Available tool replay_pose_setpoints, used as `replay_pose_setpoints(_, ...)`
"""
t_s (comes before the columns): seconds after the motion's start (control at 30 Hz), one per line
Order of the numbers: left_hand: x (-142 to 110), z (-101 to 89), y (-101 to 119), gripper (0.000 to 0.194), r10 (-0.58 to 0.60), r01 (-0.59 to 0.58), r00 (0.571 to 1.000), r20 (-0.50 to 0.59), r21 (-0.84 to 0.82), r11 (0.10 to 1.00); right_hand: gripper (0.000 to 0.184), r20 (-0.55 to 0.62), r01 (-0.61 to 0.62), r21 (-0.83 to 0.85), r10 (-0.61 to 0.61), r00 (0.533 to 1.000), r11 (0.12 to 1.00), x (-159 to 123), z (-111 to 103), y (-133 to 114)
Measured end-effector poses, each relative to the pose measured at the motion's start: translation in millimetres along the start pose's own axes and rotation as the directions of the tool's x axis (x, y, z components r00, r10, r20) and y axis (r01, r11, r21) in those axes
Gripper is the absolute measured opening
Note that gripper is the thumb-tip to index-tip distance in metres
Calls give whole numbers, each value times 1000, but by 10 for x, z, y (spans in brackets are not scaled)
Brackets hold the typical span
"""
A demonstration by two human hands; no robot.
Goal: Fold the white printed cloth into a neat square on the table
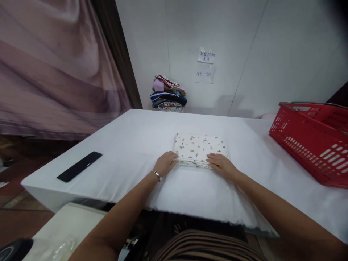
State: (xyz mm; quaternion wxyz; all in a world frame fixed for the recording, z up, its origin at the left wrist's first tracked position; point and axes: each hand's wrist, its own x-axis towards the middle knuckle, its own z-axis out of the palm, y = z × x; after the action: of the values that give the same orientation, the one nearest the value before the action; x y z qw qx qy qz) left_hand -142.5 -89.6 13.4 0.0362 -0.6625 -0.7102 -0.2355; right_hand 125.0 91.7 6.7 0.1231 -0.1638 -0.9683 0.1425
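Note:
A folded white cloth [199,146] with a small grey and brown print lies flat near the middle of the white-covered table [127,145], its stacked layers showing along the near edge. At its near left corner my left hand [166,162] grips the edge, fingers on top and thumb low at the side. A bracelet circles that wrist. My right hand [221,165] holds the near edge toward the right, with its fingers over the top and the thumb against the layers.
A long black flat object [79,166] lies at the table's left. On the right stands a red plastic basket [307,145]. Behind the far edge is a pile of folded fabrics [169,95], beside handwritten paper signs [205,67] on the wall. A pink curtain [54,72] hangs at left.

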Motion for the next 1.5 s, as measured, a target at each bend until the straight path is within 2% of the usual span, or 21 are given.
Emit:
replay_pose_setpoints(0.1, 47, -15, -18, 21, 15, -15, 1000, 20, 7, 1000, 38, 4, 18, -6, -18, 1000, 1000, -5, -6, 4)
replay_pose_setpoints(0.2, 68, -27, -21, 26, 42, -39, 999, -23, 88, 995, 37, 2, 19, -15, -19, 1000, 1000, -13, 11, 19)
replay_pose_setpoints(0.37, 7, 3, -28, 25, 105, -102, 994, -2, 216, 971, 35, -68, 66, -21, -67, 995, 998, -34, 80, 62)
replay_pose_setpoints(0.5, -36, 21, -56, 23, 103, -98, 994, -26, 147, 984, 33, -110, 102, -45, -107, 988, 994, -39, 107, 76)
replay_pose_setpoints(0.73, -40, -14, -75, 20, -48, 45, 999, -11, -189, 981, 32, -108, 96, -75, -103, 989, 993, -36, 95, 51)
replay_pose_setpoints(0.9, -30, 51, -100, 20, -5, -3, 997, -78, -94, 996, 33, -88, 97, -68, -103, 991, 993, -61, 78, 40)
replay_pose_setpoints(1.03, -48, 92, -106, 18, -65, 57, 995, -81, -98, 994, 34, -91, 93, -56, -98, 991, 994, -88, 80, 34)
replay_pose_setpoints(1.2, -21, -8, -39, 17, -126, 122, 991, -49, -70, 990, 33, -100, 82, -39, -86, 991, 996, -82, 102, 35)
replay_pose_setpoints(1.33, 102, -57, 128, 24, -23, 24, 998, -63, 3, 1000, 32, -105, 81, -9, -82, 991, 997, -61, 92, 28)
replay_pose_setpoints(1.5, 321, 86, 372, 21, 111, -111, 994, 22, 12, 994, 30, -101, 70, 96, -61, 993, 993, 4, -25, -60)
